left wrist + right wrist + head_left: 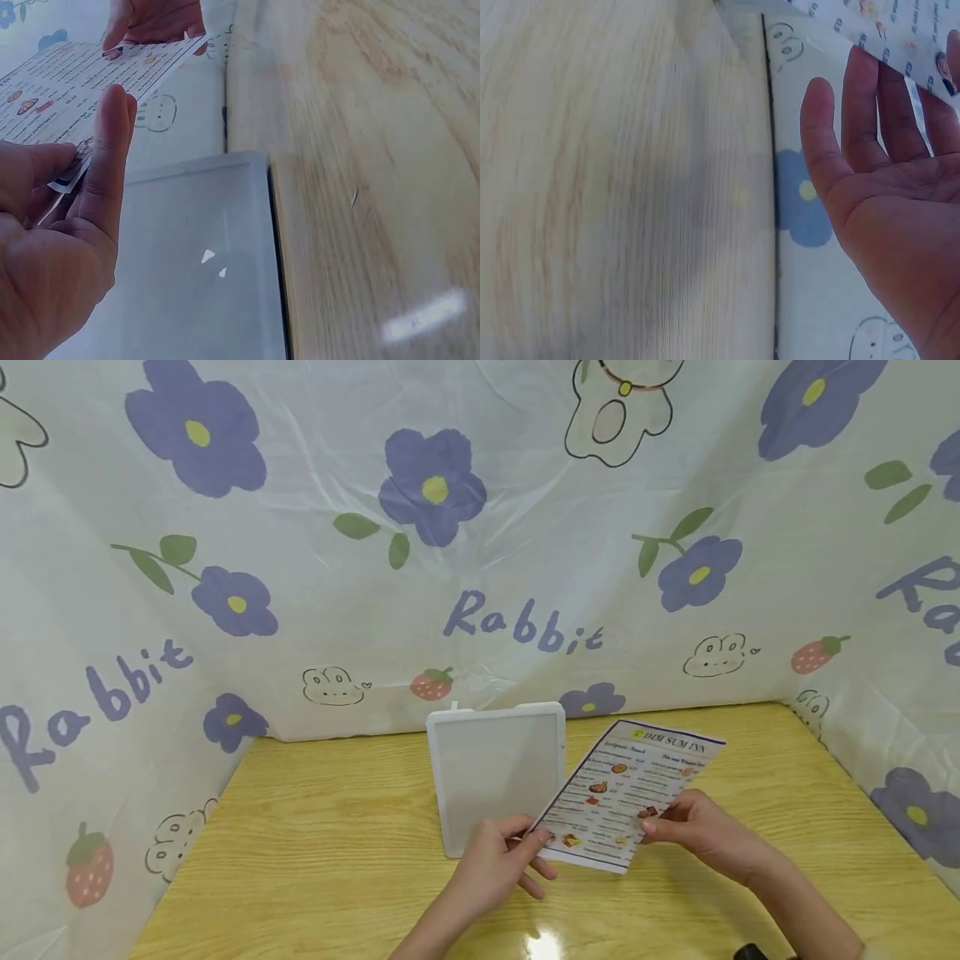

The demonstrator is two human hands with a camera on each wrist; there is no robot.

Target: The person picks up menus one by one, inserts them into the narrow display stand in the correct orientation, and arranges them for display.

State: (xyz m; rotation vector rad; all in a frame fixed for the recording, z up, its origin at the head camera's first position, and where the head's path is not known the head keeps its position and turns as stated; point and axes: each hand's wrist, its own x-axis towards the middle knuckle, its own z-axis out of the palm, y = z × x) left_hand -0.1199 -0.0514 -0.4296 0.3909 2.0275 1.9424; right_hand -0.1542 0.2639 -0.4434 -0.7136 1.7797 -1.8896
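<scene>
Both hands hold a printed menu sheet (618, 797) headed "DIM SUM INN", tilted above the table. My left hand (489, 867) pinches its lower left corner between thumb and fingers, with other fingers spread below, as the left wrist view of that hand (71, 240) also shows. On the opposite edge, my right hand (708, 837) pinches the sheet low on the right side. In the right wrist view, fingers of the right hand (900, 195) extend behind the sheet (907, 37). A white-framed panel (491, 768) with a blank grey face stands behind the left hand, partly covered by it.
The wood-grain table (322, 827) reaches back to a hanging cloth (525, 568) printed with flowers, rabbits and strawberries. A small black object (748, 952) shows at the bottom edge, near the right forearm. Light glares off the tabletop in front.
</scene>
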